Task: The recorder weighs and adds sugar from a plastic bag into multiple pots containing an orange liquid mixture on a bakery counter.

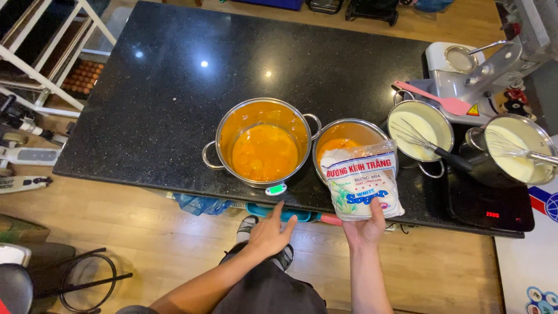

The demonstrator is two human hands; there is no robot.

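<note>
Table: black speckled stone table [174, 87], glossy, on wood plank floor [145, 244].
Right hand [365, 229]: clasps white sugar bag [361, 183] above smaller steel pot [349, 142].
Left hand [268, 232]: open, empty, near table edge.

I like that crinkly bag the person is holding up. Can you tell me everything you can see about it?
The bag is a soft, clear plastic pouch packed full of white grains, with a red band of printing near the top and blue and green printing below. It looks sealed and plump. The right hand holds it from underneath, thumb on the front, tilted slightly, above the edge of the black counter. It hides part of the smaller steel pot of orange liquid behind it. The left hand is not touching it.
</note>
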